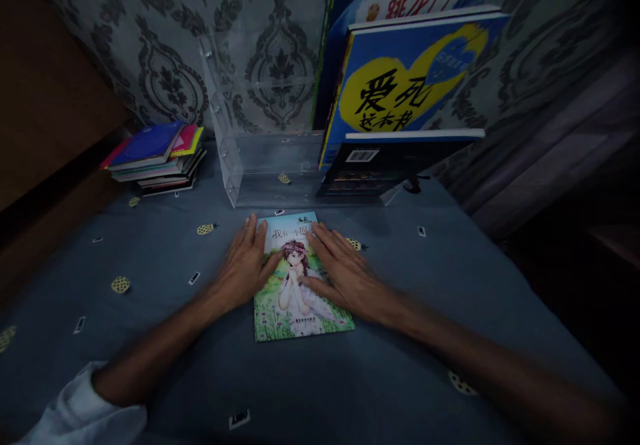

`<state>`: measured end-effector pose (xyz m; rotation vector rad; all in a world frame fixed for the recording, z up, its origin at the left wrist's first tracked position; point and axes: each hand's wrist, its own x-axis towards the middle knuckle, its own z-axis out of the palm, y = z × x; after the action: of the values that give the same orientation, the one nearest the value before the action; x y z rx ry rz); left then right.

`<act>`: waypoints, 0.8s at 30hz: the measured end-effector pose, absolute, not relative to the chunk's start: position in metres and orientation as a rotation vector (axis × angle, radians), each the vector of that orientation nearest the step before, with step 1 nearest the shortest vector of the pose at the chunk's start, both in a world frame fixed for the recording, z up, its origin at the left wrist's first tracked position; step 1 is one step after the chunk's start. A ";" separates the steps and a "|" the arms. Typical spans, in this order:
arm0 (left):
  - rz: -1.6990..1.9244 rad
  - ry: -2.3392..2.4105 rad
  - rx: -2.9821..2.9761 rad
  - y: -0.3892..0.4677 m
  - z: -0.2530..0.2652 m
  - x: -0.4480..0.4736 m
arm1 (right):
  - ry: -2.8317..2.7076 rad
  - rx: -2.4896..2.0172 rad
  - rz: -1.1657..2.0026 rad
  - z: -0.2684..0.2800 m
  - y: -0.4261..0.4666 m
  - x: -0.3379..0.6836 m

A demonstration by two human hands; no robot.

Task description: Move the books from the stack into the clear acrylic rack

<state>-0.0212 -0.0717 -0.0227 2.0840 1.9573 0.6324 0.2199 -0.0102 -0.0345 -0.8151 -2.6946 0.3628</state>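
A thin paperback book point(295, 305) lies face up on the blue cloth, its cover showing a drawn figure among grass and flowers. My left hand point(247, 265) rests along the book's left edge, fingers stretched out and thumb over the cover. On the other side, my right hand point(345, 275) lies flat across the right edge, with its fingers spread on the cover. Neither hand is wrapped round the book. Just beyond it stands a clear acrylic book rack point(280, 155), with several books upright in its right half.
At the back left is a stack of books point(155, 155), a blue one on top. The rack holds a blue book with a yellow heart point(400, 85) and a dark book point(395, 165) in front. A patterned wall point(280, 51) rises behind the cloth-covered surface point(200, 358).
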 end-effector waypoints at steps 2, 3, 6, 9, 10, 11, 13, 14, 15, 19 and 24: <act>0.819 1.847 1.940 -0.069 -0.021 -0.025 | -2.718 -0.800 0.391 -0.035 -0.019 0.225; 0.935 1.780 1.830 -0.067 -0.020 -0.027 | -2.726 -0.809 0.410 -0.034 -0.023 0.226; 1.285 1.563 1.330 -0.060 -0.012 -0.031 | -2.724 -0.874 0.477 -0.030 -0.032 0.228; 1.372 1.373 0.851 -0.058 -0.002 -0.027 | -2.704 -0.924 0.553 -0.026 -0.037 0.227; 1.320 1.310 0.765 -0.058 0.002 -0.024 | -2.694 -0.934 0.581 -0.025 -0.038 0.227; 1.252 1.248 0.711 -0.060 0.004 -0.021 | -2.680 -0.943 0.610 -0.024 -0.039 0.228; 1.143 1.153 0.660 -0.063 0.009 -0.015 | -2.624 -0.976 0.673 -0.024 -0.039 0.230; 1.124 1.130 0.648 -0.065 0.011 -0.013 | -2.573 -1.004 0.707 -0.025 -0.039 0.232; 1.127 1.119 0.641 -0.066 0.013 -0.011 | -2.503 -1.042 0.744 -0.026 -0.038 0.235; 1.179 1.104 0.683 -0.068 0.024 -0.008 | -2.121 -1.108 1.044 -0.026 -0.028 0.243; 1.240 1.036 0.913 -0.065 0.052 -0.004 | -1.915 -0.787 1.508 0.009 -0.012 0.247</act>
<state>-0.0044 -0.0647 0.0519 0.9131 1.0362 1.2404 0.2466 -0.0121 0.0085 -0.7871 -1.9148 1.5082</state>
